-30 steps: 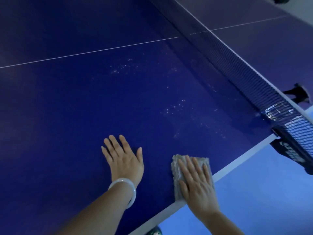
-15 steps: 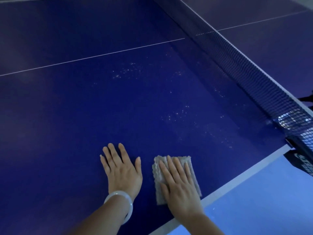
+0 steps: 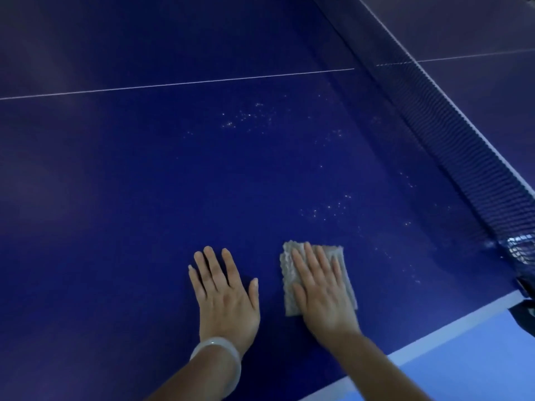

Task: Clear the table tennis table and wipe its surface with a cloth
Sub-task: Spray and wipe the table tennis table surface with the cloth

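Grey textured cloth (image 3: 289,270), perhaps folded, flat under right hand (image 3: 324,293); left hand (image 3: 225,293) spread on table (image 3: 115,198).

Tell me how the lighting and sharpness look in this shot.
Head view: dim, bluish light; a soft pale sheen on the table at left; specks glint near the net; hands and cloth slightly soft; wide-angle bends the net line.

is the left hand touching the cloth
Apart. The head view shows a strip of bare blue table between the left hand and the cloth under the right hand.
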Available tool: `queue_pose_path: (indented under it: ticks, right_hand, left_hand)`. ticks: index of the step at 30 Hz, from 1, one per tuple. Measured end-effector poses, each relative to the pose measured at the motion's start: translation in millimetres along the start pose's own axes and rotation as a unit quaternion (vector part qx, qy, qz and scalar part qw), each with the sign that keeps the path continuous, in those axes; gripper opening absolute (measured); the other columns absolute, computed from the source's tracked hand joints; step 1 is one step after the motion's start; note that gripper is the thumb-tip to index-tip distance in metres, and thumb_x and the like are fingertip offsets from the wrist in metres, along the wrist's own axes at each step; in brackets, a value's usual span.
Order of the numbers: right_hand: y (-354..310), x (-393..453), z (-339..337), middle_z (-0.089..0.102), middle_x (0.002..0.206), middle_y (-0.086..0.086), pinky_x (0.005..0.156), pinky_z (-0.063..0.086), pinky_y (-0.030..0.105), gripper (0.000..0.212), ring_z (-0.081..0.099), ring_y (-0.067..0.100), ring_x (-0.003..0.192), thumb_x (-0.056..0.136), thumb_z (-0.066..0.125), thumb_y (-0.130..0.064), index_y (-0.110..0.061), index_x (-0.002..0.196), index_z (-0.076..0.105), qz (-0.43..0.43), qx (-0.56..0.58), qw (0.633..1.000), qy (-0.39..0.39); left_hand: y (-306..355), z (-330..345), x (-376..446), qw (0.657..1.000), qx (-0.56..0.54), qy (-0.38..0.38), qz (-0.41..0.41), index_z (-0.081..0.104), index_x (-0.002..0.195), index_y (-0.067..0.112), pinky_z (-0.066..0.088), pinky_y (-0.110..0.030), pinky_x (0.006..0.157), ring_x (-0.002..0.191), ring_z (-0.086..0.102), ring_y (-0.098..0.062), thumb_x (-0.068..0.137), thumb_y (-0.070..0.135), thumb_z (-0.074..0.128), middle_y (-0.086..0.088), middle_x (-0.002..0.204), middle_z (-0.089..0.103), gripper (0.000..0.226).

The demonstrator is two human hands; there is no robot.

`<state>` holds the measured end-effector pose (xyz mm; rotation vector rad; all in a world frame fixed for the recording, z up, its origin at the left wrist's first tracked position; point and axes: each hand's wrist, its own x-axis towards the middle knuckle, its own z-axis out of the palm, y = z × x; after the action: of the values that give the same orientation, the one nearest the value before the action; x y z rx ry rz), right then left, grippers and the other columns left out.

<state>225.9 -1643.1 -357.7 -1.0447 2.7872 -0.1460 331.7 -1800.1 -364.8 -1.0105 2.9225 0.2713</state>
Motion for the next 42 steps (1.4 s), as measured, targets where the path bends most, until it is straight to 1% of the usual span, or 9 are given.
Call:
queue_pose_path:
  ticks: [6,11,16,18,23,26,33,39,42]
  right_hand:
    - [45.4,28.9,-8.0,-0.009,0.164,-0.004,0.122,-0.007,0.042,0.054,-0.013,0.013,0.149,0.101,0.004,-0.043,-0.034,0.151,-0.014,0.314,0.058,0.947,0.021]
    - [-22.6,22.1,11.3,-0.008,0.164,-0.003,0.121,-0.008,0.041,0.058,-0.010,0.016,0.151,0.102,0.010,-0.040,-0.028,0.156,-0.006,0.121,0.020,0.992,0.031]
    - [4.0,78.8,-3.6,-0.001,0.164,0.000,0.122,0.003,0.047,0.057,-0.005,0.019,0.151,0.104,0.019,-0.037,-0.022,0.156,-0.001,-0.084,-0.058,0.995,0.001]
    - [38.0,106.0,-13.2,0.006,0.164,0.005,0.119,0.010,0.054,0.063,0.002,0.025,0.151,0.103,0.029,-0.032,-0.020,0.154,-0.006,-0.047,-0.091,0.995,0.000]
    - [85.1,123.8,-32.6,-0.005,0.165,0.001,0.120,-0.005,0.052,0.058,-0.007,0.021,0.151,0.102,0.010,-0.043,-0.028,0.156,-0.006,0.311,0.055,0.949,0.006]
    - [34.6,117.2,-17.2,-0.007,0.164,0.006,0.120,-0.004,0.053,0.059,-0.008,0.025,0.151,0.103,0.012,-0.038,-0.023,0.156,-0.008,0.259,0.008,0.966,0.011]
    - [-24.1,138.1,-5.9,-0.012,0.163,-0.001,0.121,-0.010,0.048,0.059,-0.014,0.019,0.150,0.100,0.005,-0.045,-0.027,0.153,-0.014,-0.159,-0.047,0.986,-0.021]
    - [70.4,139.3,-27.7,-0.005,0.164,0.000,0.121,-0.004,0.052,0.058,-0.008,0.019,0.151,0.102,0.008,-0.046,-0.029,0.155,-0.008,0.152,0.030,0.988,-0.019]
    - [52.6,83.8,-16.9,0.002,0.164,0.005,0.121,0.000,0.052,0.058,-0.001,0.023,0.151,0.103,0.011,-0.042,-0.025,0.156,-0.003,0.123,0.011,0.992,0.023]
  left_hand:
    - [-2.5,2.6,0.9,1.000,-0.016,-0.003,0.007,0.024,0.148,-0.007,0.015,-0.064,0.115,0.146,0.004,-0.049,0.097,0.049,0.020,-0.036,0.154,0.012,0.075]
    - [-4.1,4.7,-0.3,0.999,-0.027,0.006,0.017,0.023,0.148,-0.008,0.016,-0.065,0.115,0.146,0.004,-0.049,0.097,0.047,0.025,-0.036,0.155,0.005,0.075]
    - [-3.1,0.8,0.4,1.000,-0.014,-0.012,0.004,0.025,0.147,-0.007,0.016,-0.063,0.116,0.147,0.003,-0.046,0.096,0.049,0.024,-0.034,0.156,0.008,0.076]
    - [-2.2,0.6,0.6,1.000,-0.010,-0.015,0.003,0.025,0.147,-0.006,0.016,-0.062,0.116,0.147,0.003,-0.046,0.096,0.049,0.023,-0.034,0.155,0.010,0.075]
    - [-0.9,0.5,-0.3,1.000,0.001,-0.011,-0.010,0.025,0.148,-0.005,0.016,-0.061,0.117,0.148,0.003,-0.044,0.097,0.051,0.022,-0.032,0.156,0.011,0.075]
    - [0.9,-1.7,-1.1,1.000,0.011,-0.007,-0.014,0.024,0.149,-0.003,0.016,-0.060,0.117,0.148,0.003,-0.043,0.097,0.051,0.021,-0.031,0.157,0.010,0.075]
    - [3.3,-3.0,-1.7,0.999,0.031,-0.003,-0.034,0.021,0.151,0.002,0.013,-0.056,0.119,0.149,-0.002,-0.037,0.098,0.054,0.013,-0.026,0.159,0.008,0.074]
    - [2.5,4.2,-1.1,0.998,0.038,-0.001,-0.039,0.012,0.154,0.007,0.005,-0.053,0.121,0.149,-0.010,-0.034,0.098,0.057,0.007,-0.021,0.161,0.001,0.075]
    - [3.3,4.1,-0.9,0.998,0.040,-0.001,-0.040,0.013,0.154,0.007,0.007,-0.053,0.121,0.149,-0.008,-0.034,0.097,0.057,0.008,-0.022,0.161,0.002,0.077]
